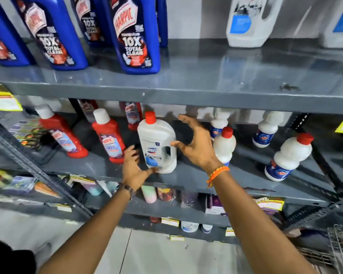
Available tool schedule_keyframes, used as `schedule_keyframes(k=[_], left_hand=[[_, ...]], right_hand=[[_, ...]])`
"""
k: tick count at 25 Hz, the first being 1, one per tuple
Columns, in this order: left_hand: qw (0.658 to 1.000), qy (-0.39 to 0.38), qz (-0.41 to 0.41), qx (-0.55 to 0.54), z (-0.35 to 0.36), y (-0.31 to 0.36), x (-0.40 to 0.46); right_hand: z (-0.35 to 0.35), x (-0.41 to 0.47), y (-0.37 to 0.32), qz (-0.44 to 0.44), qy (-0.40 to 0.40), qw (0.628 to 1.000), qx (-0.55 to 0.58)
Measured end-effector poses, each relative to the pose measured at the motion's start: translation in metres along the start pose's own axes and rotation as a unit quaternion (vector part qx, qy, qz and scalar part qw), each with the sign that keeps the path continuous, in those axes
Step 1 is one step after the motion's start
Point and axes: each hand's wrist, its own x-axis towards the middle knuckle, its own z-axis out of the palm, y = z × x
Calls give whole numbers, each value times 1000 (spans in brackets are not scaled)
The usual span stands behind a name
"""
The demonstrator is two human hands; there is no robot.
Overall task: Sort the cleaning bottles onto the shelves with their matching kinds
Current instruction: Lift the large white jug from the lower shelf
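On the middle shelf (186,175), the white Domex bottle (156,143) with a red cap stands upright between the red Harpic bottles (109,135) to its left and the small white red-capped bottles (225,147) to its right. Both hands frame it with fingers spread. The left hand (134,171) touches low at its near-left corner, thumb against the base; the right hand (196,147) is released and open beside the handle, thumb close to or just touching it, I cannot tell which. Neither hand is closed around it.

This bottle looks like the big white jug (249,22) on the upper shelf, far right, so it probably belongs up there. To lift it well, the right hand should hook through the handle while the left steadies the base, keeping it upright.

Room is tight: the upper shelf's front edge (186,95) hangs just above the cap, so draw the bottle toward the near edge before raising it. 1 small bottle stands just beside the right wrist and could be knocked. The upper shelf has open space between the blue Harpic bottles (135,36) and the jug.
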Motion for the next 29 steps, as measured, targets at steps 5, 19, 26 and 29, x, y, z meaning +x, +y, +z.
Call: schedule_keyframes(k=[5,19,26,29], left_hand=[[997,-70,26,24,5,-8,23],[985,-17,172,24,-26,53,-150],[954,-16,297,45,-27,230,-157],[940,4,340,42,-15,311,-139]], right_hand=[[54,-1,19,85,-53,993,57],[-28,-119,-64,25,29,964,263],[-162,-73,-163,-116,78,950,279],[-219,-28,-190,-176,117,942,262]])
